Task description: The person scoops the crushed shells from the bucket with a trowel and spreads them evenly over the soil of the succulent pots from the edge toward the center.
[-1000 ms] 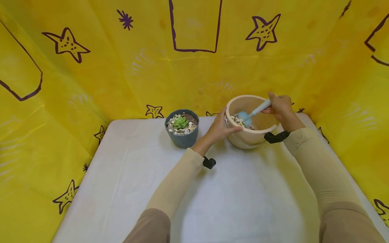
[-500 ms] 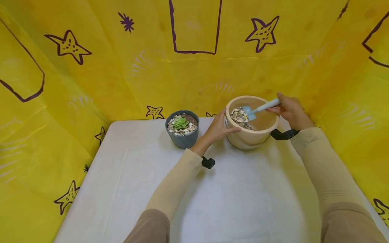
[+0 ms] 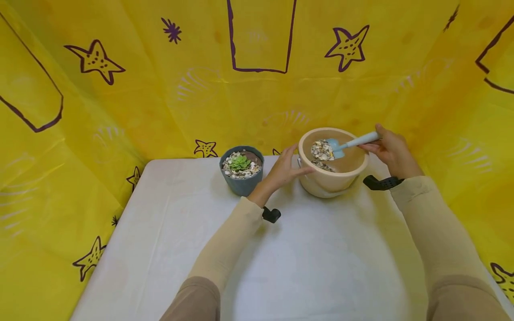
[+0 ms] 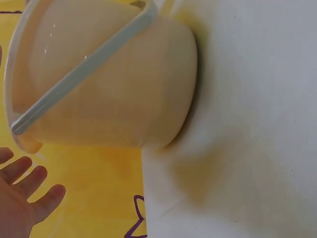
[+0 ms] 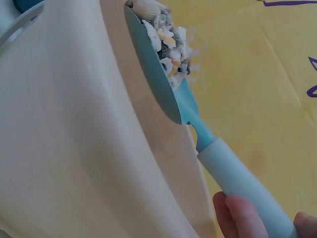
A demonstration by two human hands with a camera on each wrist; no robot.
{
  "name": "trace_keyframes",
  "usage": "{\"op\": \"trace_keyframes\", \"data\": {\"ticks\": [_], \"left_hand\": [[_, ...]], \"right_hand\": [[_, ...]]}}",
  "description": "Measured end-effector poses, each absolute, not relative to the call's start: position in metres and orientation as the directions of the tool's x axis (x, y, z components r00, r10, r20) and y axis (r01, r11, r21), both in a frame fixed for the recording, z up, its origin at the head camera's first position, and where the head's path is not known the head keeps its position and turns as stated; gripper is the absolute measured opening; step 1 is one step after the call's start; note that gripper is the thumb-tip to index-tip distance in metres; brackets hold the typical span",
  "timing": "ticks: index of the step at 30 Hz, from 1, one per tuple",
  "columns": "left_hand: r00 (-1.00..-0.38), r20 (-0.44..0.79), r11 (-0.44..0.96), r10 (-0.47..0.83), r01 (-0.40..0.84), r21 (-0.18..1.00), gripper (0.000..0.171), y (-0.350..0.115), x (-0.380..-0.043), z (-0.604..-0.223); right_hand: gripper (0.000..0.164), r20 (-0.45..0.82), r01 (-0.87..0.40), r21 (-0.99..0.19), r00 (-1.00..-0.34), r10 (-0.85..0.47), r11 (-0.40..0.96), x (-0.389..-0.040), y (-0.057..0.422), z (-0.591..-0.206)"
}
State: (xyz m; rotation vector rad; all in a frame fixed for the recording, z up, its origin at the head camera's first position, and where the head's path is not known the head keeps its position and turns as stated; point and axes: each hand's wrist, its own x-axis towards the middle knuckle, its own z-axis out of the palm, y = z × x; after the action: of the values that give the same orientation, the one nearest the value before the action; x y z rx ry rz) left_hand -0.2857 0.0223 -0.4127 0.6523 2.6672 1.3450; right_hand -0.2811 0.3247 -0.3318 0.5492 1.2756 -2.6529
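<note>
R hand [image 3: 392,149] pinches scoop [image 3: 349,144] by handle end, just R of bucket [image 3: 325,186]; heaped shells [image 3: 322,150] sit L of grip, within bucket's rim, scoop's axis approx. L-R. Pot [image 3: 242,185] is farther L, nearer L hand [image 3: 283,170], fingers spread nr rim; can't tell if touching.

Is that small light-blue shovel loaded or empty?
Loaded: the right wrist view shows white, grey and tan shell-like bits heaped above the edge of the light-blue shovel with a pale handle.
</note>
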Motion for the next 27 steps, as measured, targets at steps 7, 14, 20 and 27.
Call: {"op": "trace_keyframes", "data": {"ticks": [7,14,20,27], "left_hand": [[-0.901,0.104,0.519,0.421,0.333,0.787,0.095,0.012,-0.284,-0.410],[-0.893,0.098,0.532,0.439,0.346,0.773,0.086,-0.001,-0.281,-0.401],[-0.898,0.115,0.533,0.425,0.351,0.770,0.079,-0.014,-0.278,-0.395],[-0.896,0.171,0.536,0.410,0.388,0.750,0.075,-0.032,-0.275,-0.391]], "right_hand": [[0.023,-0.371,0.235,-0.689,-0.927,0.056,-0.685,-0.278,0.325,-0.334],[0.023,-0.352,0.173,-0.683,-0.929,0.112,-0.710,-0.274,0.324,-0.333],[0.023,-0.311,0.118,-0.688,-0.939,0.145,-0.716,-0.270,0.321,-0.334],[0.021,-0.269,0.059,-0.662,-0.949,0.163,-0.747,-0.264,0.316,-0.334]]}}
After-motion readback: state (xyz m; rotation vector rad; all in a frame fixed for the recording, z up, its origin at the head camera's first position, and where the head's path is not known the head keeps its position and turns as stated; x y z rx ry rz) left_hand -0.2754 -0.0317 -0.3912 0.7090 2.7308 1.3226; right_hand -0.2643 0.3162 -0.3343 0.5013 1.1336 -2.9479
